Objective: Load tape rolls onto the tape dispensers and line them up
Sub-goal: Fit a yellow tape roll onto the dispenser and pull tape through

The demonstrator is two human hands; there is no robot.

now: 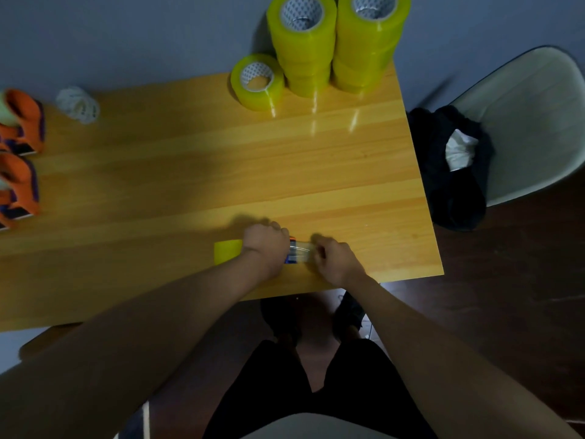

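Note:
Near the front edge of the wooden table (196, 172), my left hand (266, 245) grips a tape dispenser (292, 251) loaded with a yellow tape roll (227, 251); the hand hides most of both. My right hand (335, 259) pinches the clear strip of tape (302, 251) stretched out from the dispenser's end. Two orange dispensers (27, 122) (22, 185) holding rolls lie at the table's left edge. A single yellow tape roll (257, 81) lies at the back, next to two tall stacks of yellow rolls (302, 45) (368, 42).
A crumpled white wad (77, 104) lies at the back left. A white chair (531, 122) stands to the right of the table with a black bag (449, 172) on it. My legs and dark floor show below the table's front edge.

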